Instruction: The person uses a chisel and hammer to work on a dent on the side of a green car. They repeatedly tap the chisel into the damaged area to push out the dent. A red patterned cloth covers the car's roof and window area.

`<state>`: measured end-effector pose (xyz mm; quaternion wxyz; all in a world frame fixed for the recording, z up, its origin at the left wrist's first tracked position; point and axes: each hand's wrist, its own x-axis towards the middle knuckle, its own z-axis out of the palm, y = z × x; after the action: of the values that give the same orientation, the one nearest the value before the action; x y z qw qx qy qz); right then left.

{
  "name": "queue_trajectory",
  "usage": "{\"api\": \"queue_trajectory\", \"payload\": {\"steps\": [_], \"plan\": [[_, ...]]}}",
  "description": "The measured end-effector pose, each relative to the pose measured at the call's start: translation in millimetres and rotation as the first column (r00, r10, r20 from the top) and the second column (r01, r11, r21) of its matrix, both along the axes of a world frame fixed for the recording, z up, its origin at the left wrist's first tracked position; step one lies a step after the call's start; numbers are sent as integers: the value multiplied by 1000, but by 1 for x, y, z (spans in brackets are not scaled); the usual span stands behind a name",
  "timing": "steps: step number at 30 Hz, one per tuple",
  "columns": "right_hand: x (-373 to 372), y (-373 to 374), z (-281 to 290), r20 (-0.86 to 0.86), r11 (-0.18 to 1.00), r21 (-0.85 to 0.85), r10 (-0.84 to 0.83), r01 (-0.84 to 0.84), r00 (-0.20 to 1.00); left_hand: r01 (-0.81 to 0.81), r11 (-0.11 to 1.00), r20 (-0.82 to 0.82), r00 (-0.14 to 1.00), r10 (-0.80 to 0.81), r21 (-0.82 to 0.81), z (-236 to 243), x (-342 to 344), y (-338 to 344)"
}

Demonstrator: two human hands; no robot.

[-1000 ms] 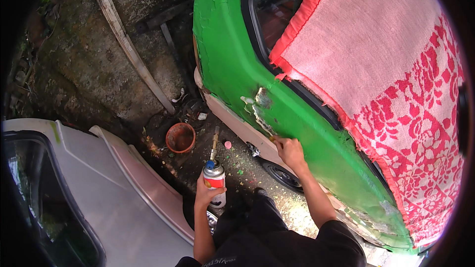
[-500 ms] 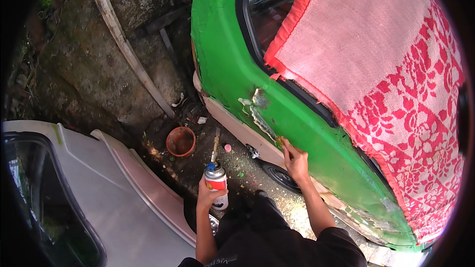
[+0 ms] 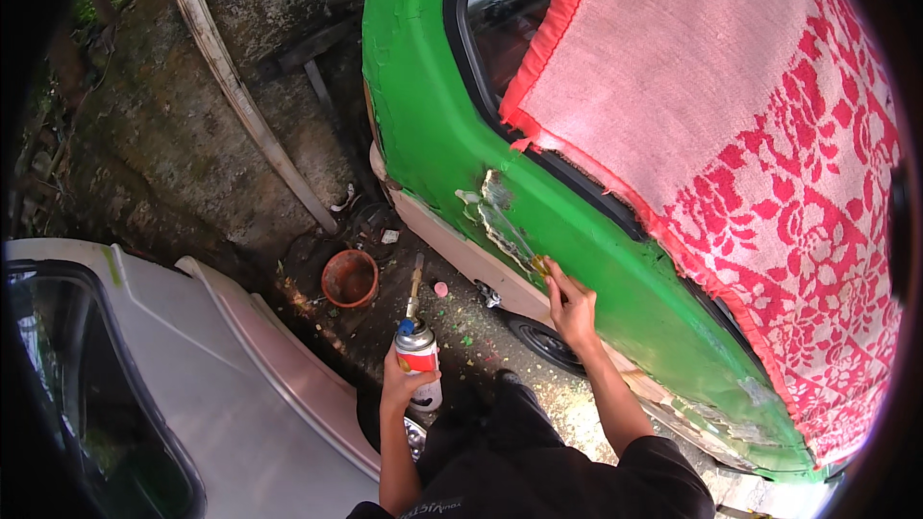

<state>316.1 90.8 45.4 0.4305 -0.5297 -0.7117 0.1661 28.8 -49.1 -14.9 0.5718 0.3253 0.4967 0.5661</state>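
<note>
My left hand (image 3: 408,384) is wrapped round the can of a blowtorch (image 3: 419,362), which has a blue fitting and a brass-coloured nozzle pointing away from me; no flame can be made out. In my right hand (image 3: 574,310) is a thin metal-shafted tool with a yellow handle (image 3: 542,265), most of the handle hidden by my fingers. Its shaft lies along a patch of lifted, peeling paint (image 3: 502,228) on the side of a green car body (image 3: 423,115). Scorched, bare spots show at the patch's upper end.
A red and pink patterned cloth (image 3: 673,86) drapes over the green car's roof and window. Close on the left is a grey car (image 3: 240,375). A terracotta pot (image 3: 350,279) stands between them, with paint flakes on the ground. A long curved strip (image 3: 240,86) leans by the wall.
The view has shifted slightly, moving the green car a little left in the picture. My right hand has moved slightly up along the peeling patch, showing more of the tool's shaft.
</note>
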Motion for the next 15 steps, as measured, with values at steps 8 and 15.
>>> {"api": "queue_trajectory", "payload": {"steps": [8,15], "plan": [[-12,-3,7,-82,996,24,-84,86,993,44,998,-53,998,-41,52,3,3,10],[-9,5,16,-8,1000,4,-30,30,1000,42,998,-30,999,-41,38,7,8,10]]}}
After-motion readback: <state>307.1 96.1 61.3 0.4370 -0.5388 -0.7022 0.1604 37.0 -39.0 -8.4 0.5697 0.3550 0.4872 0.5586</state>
